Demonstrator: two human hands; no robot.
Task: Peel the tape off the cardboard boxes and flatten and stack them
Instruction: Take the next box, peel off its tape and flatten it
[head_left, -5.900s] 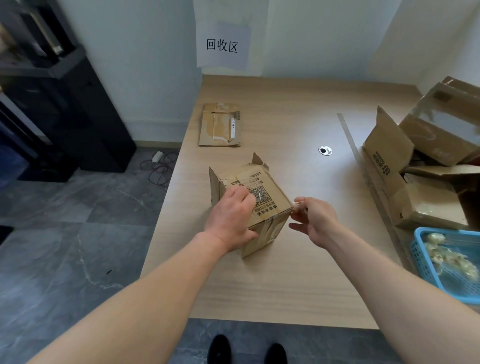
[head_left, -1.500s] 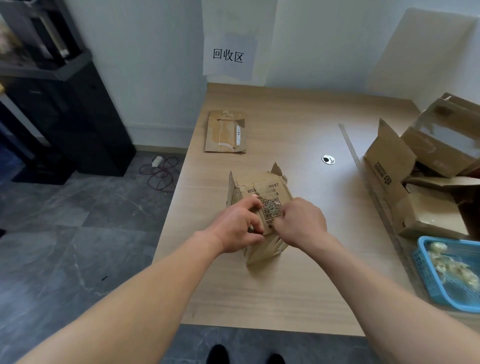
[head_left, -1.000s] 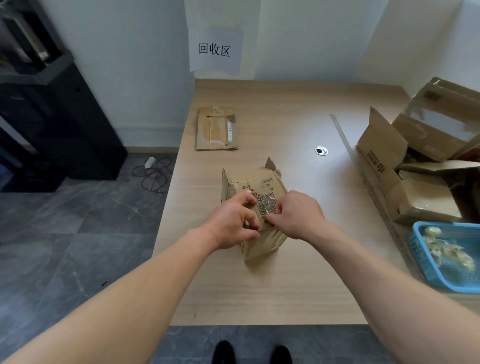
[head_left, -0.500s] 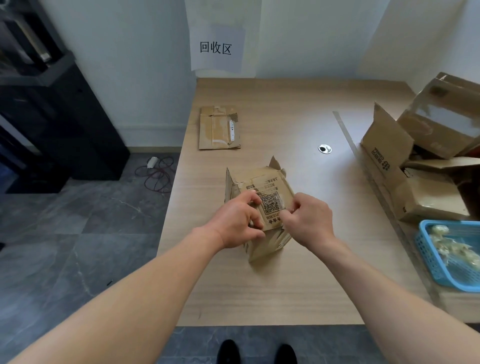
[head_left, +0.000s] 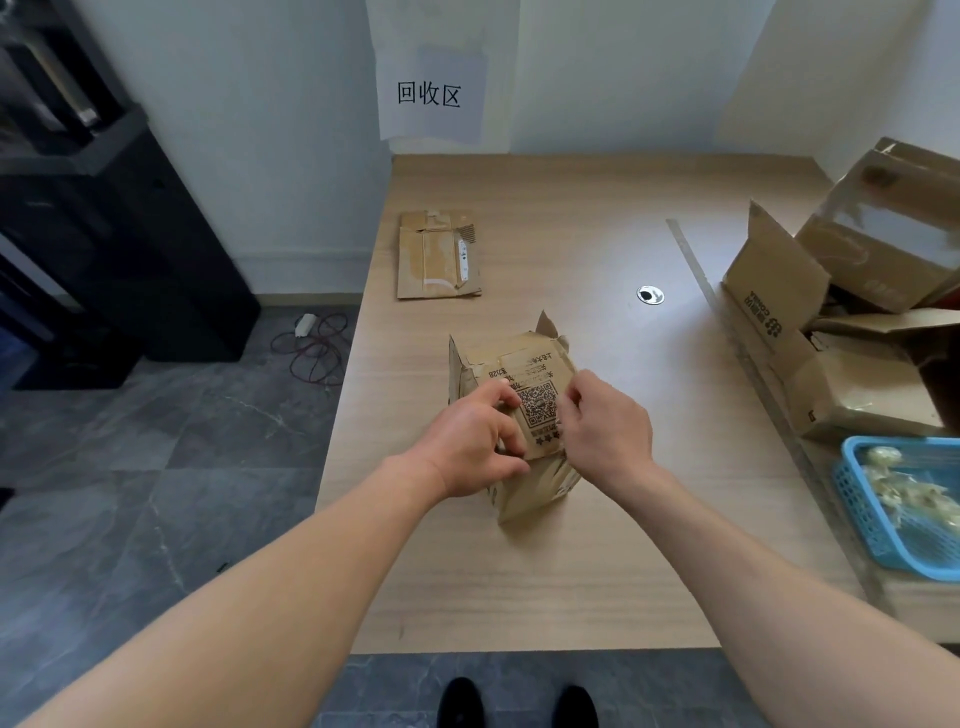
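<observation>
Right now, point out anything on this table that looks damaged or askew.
The small box, held by the left hand and right hand, is battered: far flaps torn ragged, sides creased. At the right, the unflattened boxes lie in a tilted jumble, one leaning on the others.

Two hands show, the left hand (head_left: 470, 441) and right hand (head_left: 605, 421). The one desk (head_left: 571, 571) bears one standing box (head_left: 524, 358), one flattened box (head_left: 439, 254), at least three heaped boxes (head_left: 774, 291), one blue basket (head_left: 852, 499) and one cable grommet (head_left: 650, 294); one paper sign (head_left: 428, 93) hangs on the wall.
</observation>
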